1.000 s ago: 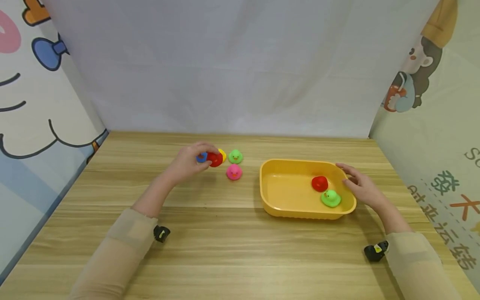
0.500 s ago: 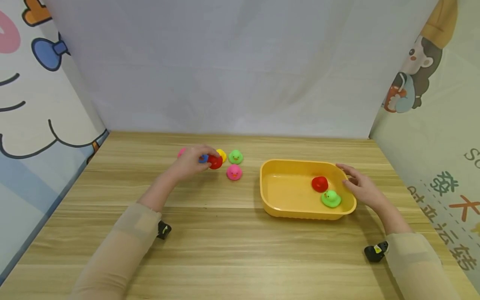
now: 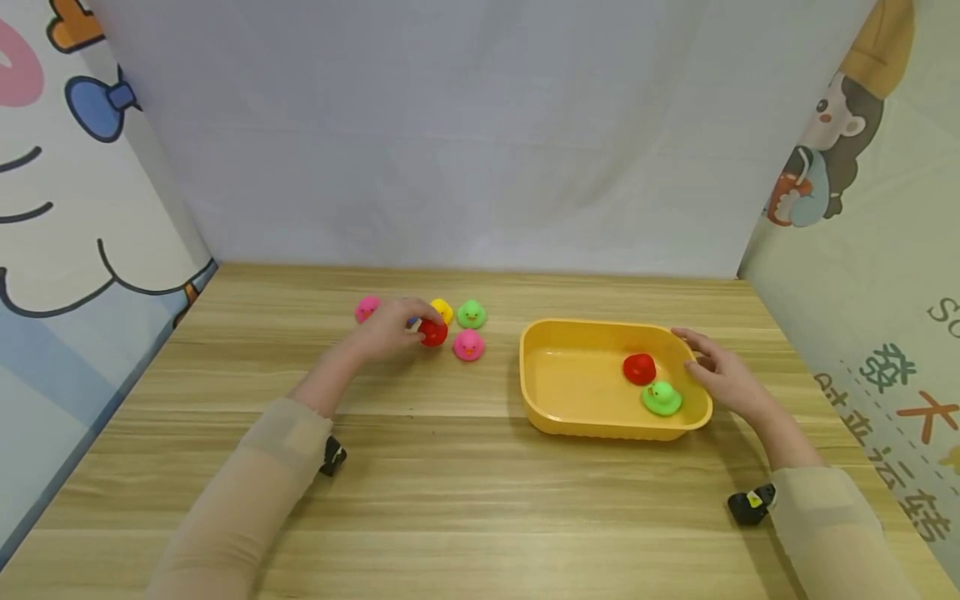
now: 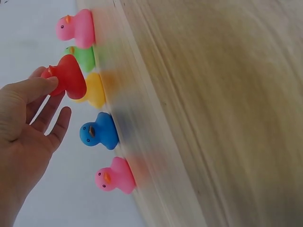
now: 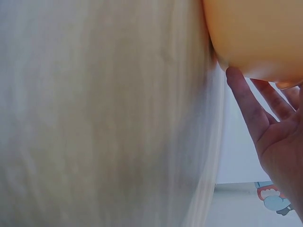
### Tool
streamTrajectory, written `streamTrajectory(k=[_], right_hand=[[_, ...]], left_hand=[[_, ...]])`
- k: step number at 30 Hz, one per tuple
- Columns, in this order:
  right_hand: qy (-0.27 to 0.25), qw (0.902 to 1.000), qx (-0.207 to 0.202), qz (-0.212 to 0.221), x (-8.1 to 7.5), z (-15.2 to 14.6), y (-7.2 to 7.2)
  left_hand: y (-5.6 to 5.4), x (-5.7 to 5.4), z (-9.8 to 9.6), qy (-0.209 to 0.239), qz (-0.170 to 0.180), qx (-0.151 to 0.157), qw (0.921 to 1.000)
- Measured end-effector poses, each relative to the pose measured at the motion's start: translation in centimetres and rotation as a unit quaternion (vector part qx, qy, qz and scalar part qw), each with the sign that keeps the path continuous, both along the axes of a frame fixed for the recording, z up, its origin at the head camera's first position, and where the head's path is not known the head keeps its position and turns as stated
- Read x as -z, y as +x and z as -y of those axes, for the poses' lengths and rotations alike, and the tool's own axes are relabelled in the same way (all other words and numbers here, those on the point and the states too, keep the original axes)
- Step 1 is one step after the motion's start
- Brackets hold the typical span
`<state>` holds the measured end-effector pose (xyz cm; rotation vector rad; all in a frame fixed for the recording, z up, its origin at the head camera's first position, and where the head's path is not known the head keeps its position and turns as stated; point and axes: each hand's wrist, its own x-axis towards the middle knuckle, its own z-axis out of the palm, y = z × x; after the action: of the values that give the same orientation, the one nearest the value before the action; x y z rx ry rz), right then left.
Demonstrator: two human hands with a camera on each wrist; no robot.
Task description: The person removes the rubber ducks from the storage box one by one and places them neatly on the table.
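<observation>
My left hand pinches a red rubber duck between thumb and fingers, at the front of a group of small rubber ducks. Close around it are a yellow duck, a blue duck mostly hidden by the hand in the head view, a green duck and a pink duck. Another pink duck sits behind the hand. My right hand touches the right end of a yellow plastic tub, its fingers fairly straight against the outer wall in the right wrist view.
Inside the tub, toward its right end, lie a red duck and a green duck. Everything stands on a wood-grain table. A pale cloth rises at its back edge, with printed panels on both sides.
My left hand has shifted slightly right and toward the front with the red duck, so the left pink duck now shows. My right hand and the tub stay where they were.
</observation>
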<state>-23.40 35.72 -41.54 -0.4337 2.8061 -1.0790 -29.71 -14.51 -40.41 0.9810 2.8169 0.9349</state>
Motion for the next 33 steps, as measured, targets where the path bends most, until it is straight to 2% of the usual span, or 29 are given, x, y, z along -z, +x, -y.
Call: streamTrajectory(k=[10,14,25,33], right_hand=[[0.002,1.0000,-0.003,-0.006,0.1,-0.1,-0.1],[0.003,1.0000,-0.003,-0.005,0.2,-0.1,-0.2],[0.003,1.0000,0.000,-0.002,0.2,-0.2,-0.2],[0.001,1.0000,-0.001,0.001,0.3,-0.3,-0.3]], left_hand=[[-0.4,0.7,-0.4,-0.039,0.026,-0.006,0.9989],[-0.5,1.0,-0.4,-0.039,0.036,-0.004,0.9986],[-0.6,1.0,-0.7,-0.042,0.033,0.007,0.9985],[-0.7,1.1,-0.7,-0.050,0.042,0.002,0.9979]])
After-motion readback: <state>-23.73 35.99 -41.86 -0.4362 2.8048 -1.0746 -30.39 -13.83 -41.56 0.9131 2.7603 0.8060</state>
